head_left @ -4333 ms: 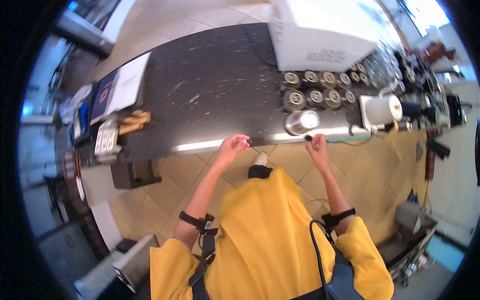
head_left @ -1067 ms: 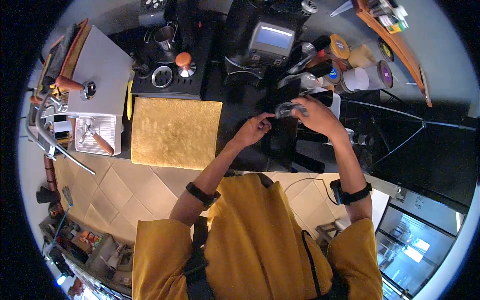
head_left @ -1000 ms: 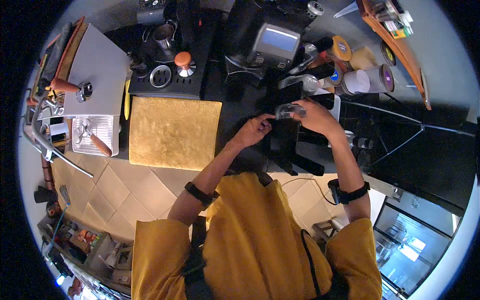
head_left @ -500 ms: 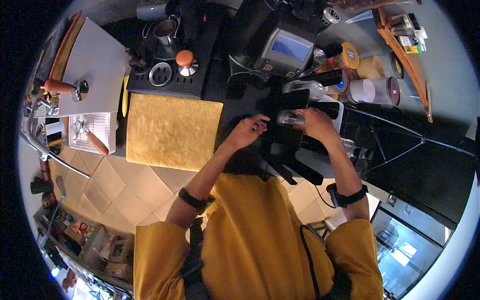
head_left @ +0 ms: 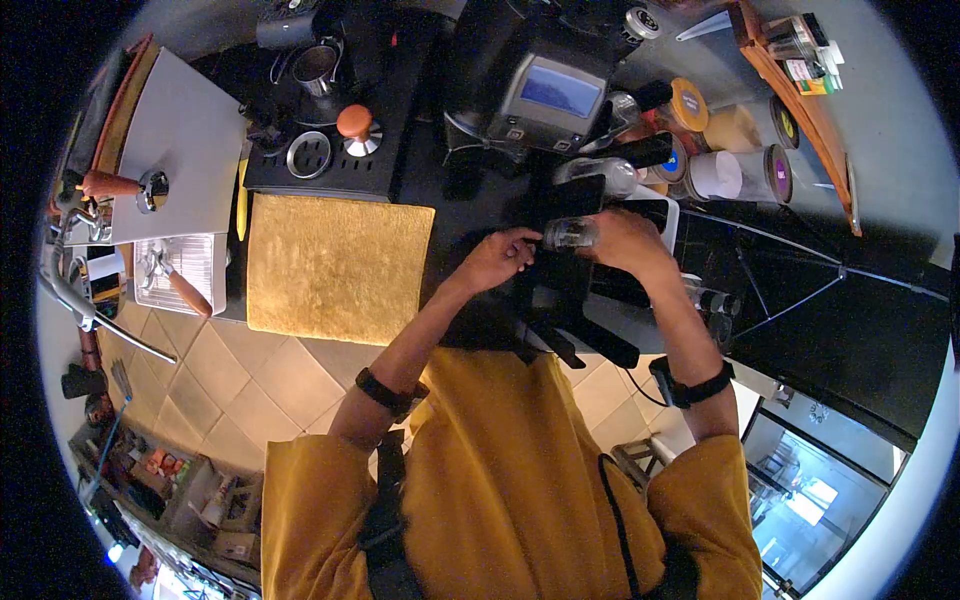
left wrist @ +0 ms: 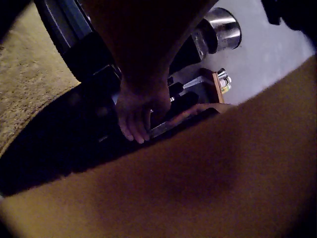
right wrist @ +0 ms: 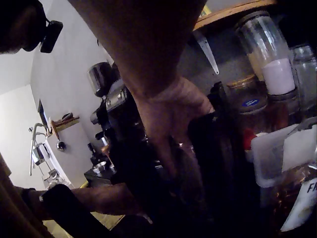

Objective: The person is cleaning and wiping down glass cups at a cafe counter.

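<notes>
In the head view my right hand (head_left: 632, 244) grips a small clear glass (head_left: 570, 233) that lies on its side, pointing toward the left hand. The left hand (head_left: 498, 260) is just left of it, fingers loosely bent and forefinger extended, its tip right at the end of the glass. Black slab-like bars (head_left: 612, 342) stand around and below the glass. In the left wrist view the left hand (left wrist: 141, 111) reaches down over the dark counter, with the right hand's fingers beyond. The right wrist view shows the right hand (right wrist: 171, 111) pointing down between dark shapes, its fingertips in shadow.
A grinder with a screen (head_left: 560, 95) stands behind the hands. Lidded jars (head_left: 740, 175) and a clear bottle (head_left: 605, 177) are at the back right. A yellow cloth (head_left: 340, 268) lies left, below an orange-topped tamper (head_left: 357, 126). A grey espresso machine (head_left: 175, 150) is far left.
Earlier I stood at another counter with metal cans, a small dark thing at each hand. Over the last second the right hand has lowered the glass slightly; the left stays beside it.
</notes>
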The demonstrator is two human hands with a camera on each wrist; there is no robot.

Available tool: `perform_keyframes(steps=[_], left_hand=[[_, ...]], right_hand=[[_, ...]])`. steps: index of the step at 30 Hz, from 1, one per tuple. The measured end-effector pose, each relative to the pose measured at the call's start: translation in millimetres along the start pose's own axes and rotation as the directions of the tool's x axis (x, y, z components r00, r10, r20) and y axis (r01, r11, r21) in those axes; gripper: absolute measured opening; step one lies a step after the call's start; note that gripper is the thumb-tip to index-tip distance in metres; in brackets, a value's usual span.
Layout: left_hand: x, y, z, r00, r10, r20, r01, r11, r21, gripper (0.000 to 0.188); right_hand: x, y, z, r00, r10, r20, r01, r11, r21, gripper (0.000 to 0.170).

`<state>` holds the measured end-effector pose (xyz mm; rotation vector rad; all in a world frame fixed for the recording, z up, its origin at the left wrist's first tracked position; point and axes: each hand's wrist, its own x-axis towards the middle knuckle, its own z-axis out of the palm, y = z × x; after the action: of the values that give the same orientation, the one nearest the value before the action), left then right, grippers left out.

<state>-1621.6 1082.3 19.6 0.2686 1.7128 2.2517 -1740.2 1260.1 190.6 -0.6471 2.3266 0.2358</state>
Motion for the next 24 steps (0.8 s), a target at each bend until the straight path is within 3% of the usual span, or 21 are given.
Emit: perform_keyframes(steps=[1,3,6,13,18,24], left_hand=[[0,-6,2,1.000,-0.001,0.000,0.001,1.000,-0.001,0.053],[2,-6,8,0.984,-0.180,0.011,0.179,0.984,0.008,0.054],[1,-6,12,0.977,-0.212,0.017,0.212,0.976,0.041,0.054],[-3,-2,17,0.986,-0.166,-0.034,0.168,0.984,0.066,0.056],[-3,-6,14,0.988,-0.150,-0.047,0.154,0.982,0.113,0.059],[-5,-9,12,0.990,-0.125,-0.071,0.131,0.988,0.077,0.061]], right_hand=[[5,-2,4,1.000,0.000,0.001,0.000,1.000,0.000,0.053],[16,-5,13,1.000,0.008,-0.015,-0.009,0.995,-0.098,0.049],[31,-2,33,0.998,-0.061,-0.033,0.054,0.983,-0.175,0.045],[52,15,61,0.985,-0.157,-0.066,0.141,0.969,-0.204,0.048],[49,14,51,0.991,-0.136,0.014,0.136,0.969,-0.205,0.060],[31,4,20,0.992,-0.036,0.118,0.046,0.995,-0.085,0.058]])
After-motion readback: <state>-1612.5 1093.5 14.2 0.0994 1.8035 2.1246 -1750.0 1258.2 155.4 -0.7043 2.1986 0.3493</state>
